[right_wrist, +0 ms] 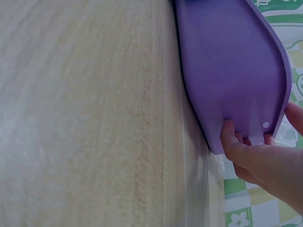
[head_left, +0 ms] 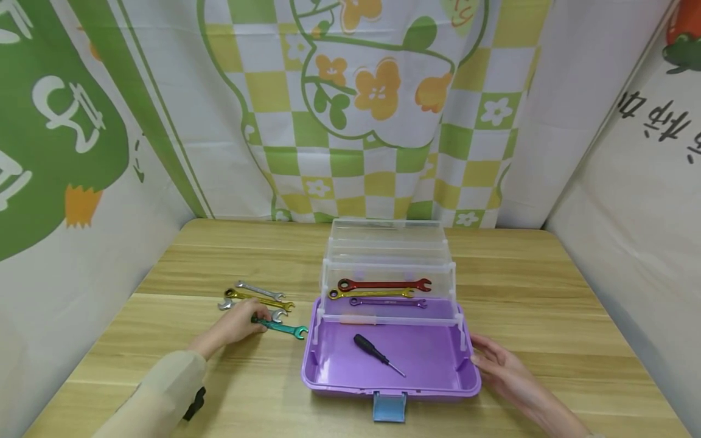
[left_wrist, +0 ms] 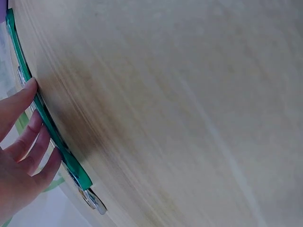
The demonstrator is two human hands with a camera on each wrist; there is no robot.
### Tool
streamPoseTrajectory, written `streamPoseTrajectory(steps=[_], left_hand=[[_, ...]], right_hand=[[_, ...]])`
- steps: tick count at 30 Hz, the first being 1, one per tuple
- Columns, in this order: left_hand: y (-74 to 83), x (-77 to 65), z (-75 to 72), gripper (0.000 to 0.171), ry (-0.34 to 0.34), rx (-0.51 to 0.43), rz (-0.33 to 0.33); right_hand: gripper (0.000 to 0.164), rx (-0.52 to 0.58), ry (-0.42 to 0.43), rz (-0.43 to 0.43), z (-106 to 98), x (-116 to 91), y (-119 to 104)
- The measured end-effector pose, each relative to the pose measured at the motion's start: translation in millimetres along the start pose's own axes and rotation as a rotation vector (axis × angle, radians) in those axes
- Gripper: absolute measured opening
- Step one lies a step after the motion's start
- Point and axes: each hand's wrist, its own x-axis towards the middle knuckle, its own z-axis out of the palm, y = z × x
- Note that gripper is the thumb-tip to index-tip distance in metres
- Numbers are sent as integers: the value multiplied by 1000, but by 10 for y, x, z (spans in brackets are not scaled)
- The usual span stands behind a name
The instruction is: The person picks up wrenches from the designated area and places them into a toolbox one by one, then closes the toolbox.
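At the left of the head view, my left hand [head_left: 246, 320] pinches a green wrench [head_left: 283, 328], its thumb and fingertips along the shank in the left wrist view. The open end points toward the purple toolbox [head_left: 391, 390]. Just behind lie a silver wrench [head_left: 278, 316], a gold one [head_left: 263, 298] and a small silver one [head_left: 260, 289]. My right hand [head_left: 501, 364] rests against the toolbox's right side, fingertips on its outer wall in the right wrist view. Inside the box lies a black-handled screwdriver [head_left: 369, 348].
Clear trays [head_left: 389, 252] stand raised over the toolbox's back. A red wrench [head_left: 386, 285], a gold wrench [head_left: 378, 293] and a purple wrench [head_left: 389, 302] lie there. A blue latch [head_left: 389, 407] hangs at the front. Behind the wooden table [head_left: 526, 292] hangs a patterned curtain [head_left: 383, 170].
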Motion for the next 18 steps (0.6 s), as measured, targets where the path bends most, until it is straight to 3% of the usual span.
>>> streamPoseTrajectory(steps=[10,18], left_hand=[[-6,29,-21,15,-44,-74,-59],[0,23,-48,16,-45,-71,-42]], right_hand=[[62,-10,4,4,-4,0,-3],[62,-5,7,14,-8,3,6]])
